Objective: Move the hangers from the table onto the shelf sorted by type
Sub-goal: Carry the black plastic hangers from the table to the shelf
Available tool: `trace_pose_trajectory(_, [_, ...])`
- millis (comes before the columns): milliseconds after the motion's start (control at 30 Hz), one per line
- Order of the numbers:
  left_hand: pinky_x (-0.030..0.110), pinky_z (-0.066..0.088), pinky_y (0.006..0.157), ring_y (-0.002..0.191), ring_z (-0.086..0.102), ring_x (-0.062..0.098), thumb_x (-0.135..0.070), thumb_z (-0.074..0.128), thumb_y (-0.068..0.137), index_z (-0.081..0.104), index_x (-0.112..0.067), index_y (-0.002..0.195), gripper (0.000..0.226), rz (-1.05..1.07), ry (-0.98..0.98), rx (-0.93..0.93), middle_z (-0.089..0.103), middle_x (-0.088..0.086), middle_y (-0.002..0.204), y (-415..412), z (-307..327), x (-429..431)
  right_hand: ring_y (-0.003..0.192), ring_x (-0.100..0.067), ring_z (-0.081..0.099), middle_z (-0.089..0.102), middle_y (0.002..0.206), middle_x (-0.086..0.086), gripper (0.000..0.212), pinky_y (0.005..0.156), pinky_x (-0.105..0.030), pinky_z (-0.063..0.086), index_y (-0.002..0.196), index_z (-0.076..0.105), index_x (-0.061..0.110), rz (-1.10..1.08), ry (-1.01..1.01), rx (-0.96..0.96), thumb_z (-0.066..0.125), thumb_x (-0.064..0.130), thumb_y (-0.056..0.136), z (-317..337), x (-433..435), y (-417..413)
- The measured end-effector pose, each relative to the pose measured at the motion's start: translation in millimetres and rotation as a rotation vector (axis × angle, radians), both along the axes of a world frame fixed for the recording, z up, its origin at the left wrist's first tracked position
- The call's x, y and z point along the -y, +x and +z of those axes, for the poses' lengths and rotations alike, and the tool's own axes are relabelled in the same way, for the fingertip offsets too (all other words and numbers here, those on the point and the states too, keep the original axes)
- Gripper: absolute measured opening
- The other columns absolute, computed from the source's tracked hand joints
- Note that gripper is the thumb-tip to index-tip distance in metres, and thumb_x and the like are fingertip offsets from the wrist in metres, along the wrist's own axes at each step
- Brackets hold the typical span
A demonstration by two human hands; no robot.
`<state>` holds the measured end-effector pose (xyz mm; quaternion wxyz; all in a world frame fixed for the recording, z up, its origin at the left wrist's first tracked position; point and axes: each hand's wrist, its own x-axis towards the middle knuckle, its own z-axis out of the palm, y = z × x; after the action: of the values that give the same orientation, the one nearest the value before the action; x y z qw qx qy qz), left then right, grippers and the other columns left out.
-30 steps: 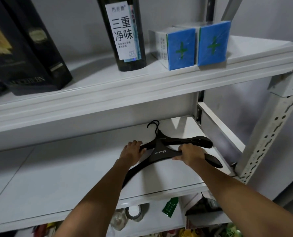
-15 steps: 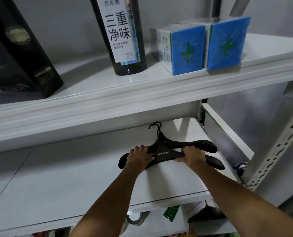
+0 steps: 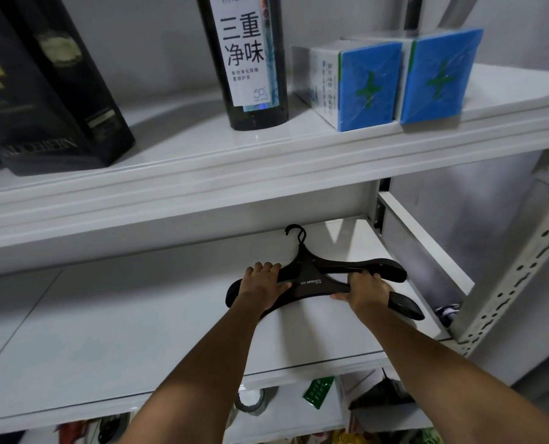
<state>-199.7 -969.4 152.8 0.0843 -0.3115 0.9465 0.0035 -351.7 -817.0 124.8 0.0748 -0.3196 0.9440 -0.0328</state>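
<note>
Two black wide-shouldered hangers (image 3: 311,278) lie stacked on the white middle shelf (image 3: 132,318), towards its right end, hooks pointing at the back wall. Their right arms fan apart, one behind the other. My left hand (image 3: 262,288) lies over the left arms, fingers curled over the far edge and thumb on top. On the right arm of the front hanger, my right hand (image 3: 364,290) grips with fingers over the top edge and thumb under the near edge.
The upper shelf carries a dark bottle (image 3: 250,59), two blue-faced boxes (image 3: 369,84) and a black box (image 3: 42,91). A perforated metal post (image 3: 507,283) and a side rail bound the shelf on the right. Tape and packets (image 3: 250,402) sit on the shelf below.
The front hanger's left arm swung from pointing at the shelf's front edge round to lie over the other hanger. Both hands stayed on the hangers.
</note>
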Motion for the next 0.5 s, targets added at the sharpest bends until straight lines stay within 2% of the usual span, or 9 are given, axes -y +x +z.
trace_pose_trajectory(100, [0.039,0.021,0.115,0.139,0.027,0.027,-0.055,0.031,0.097,0.022,-0.016,0.148,0.065,0.002,0.008,0.008,0.032,0.007,0.15,3,4,-1,0.121,-0.026,0.047,0.056,0.126,-0.005,0.065,0.099,-0.036,0.036,0.122,0.054,0.019,0.026,0.047,-0.002,0.063,0.066,0.077,6,-3,-1])
trace_pose_trajectory(167, [0.038,0.021,0.115,0.139,0.027,0.027,-0.055,0.031,0.097,0.021,-0.015,0.148,0.066,-0.005,0.007,0.009,0.032,0.008,0.151,5,8,-3,0.122,-0.026,0.046,0.055,0.128,-0.006,0.067,0.102,-0.037,0.033,0.125,0.052,0.02,0.05,0.038,-0.014,0.065,0.064,0.076,10,-5,1])
trace_pose_trajectory(367, [0.036,0.021,0.116,0.139,0.03,0.025,-0.047,0.031,0.099,0.024,-0.016,0.148,0.058,-0.072,0.014,-0.052,0.034,0.006,0.151,6,25,-15,0.118,-0.027,0.051,0.058,0.125,-0.006,0.064,0.1,-0.037,0.035,0.13,0.048,0.022,0.106,-0.073,-0.064,0.067,0.055,0.079,34,-18,17])
trace_pose_trajectory(500, [0.037,0.016,0.118,0.141,0.027,0.026,-0.046,0.027,0.1,0.021,-0.014,0.149,0.058,-0.114,0.037,-0.058,0.029,0.008,0.154,-3,43,-27,0.116,-0.028,0.054,0.059,0.123,-0.008,0.057,0.094,-0.036,0.04,0.133,0.047,0.02,0.083,-0.15,-0.07,0.058,0.052,0.087,56,-36,28])
